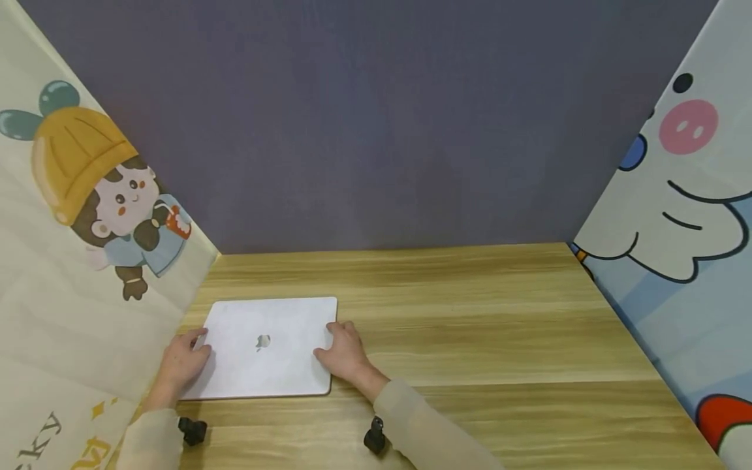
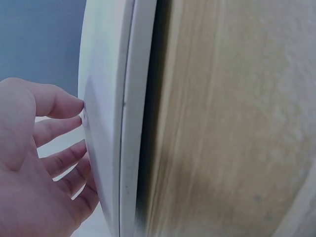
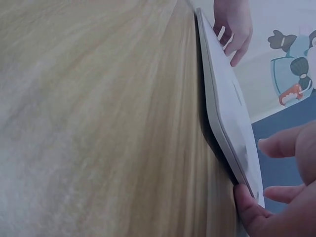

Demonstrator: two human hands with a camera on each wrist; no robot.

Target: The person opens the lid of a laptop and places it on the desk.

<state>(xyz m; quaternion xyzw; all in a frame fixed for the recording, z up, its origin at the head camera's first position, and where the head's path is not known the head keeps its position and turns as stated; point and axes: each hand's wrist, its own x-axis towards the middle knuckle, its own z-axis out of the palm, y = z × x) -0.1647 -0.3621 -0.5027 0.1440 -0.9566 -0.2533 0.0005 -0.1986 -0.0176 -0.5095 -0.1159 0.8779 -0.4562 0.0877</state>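
A closed silver laptop (image 1: 282, 372) with an apple logo on its lid lies flat at the left part of the wooden table. My left hand (image 1: 183, 360) is at its left edge, thumb and fingers spread, fingertips right at the side in the left wrist view. At the opposite edge is my right hand (image 1: 343, 354), its thumb stretched over the lid in the head view. One fingertip (image 3: 243, 191) touches the corner rim of the laptop in the right wrist view, with the other digits held apart from each other. Neither hand's fingers are curled round the laptop.
The wooden table (image 1: 470, 326) extends far to the right of the laptop. A dark grey panel (image 1: 382, 130) stands behind it. Cartoon-printed curtains flank it, a cream one (image 1: 59, 339) at left and a blue-and-white one (image 1: 693, 313) at right. Small black cameras (image 1: 192, 431) sit at the wrists.
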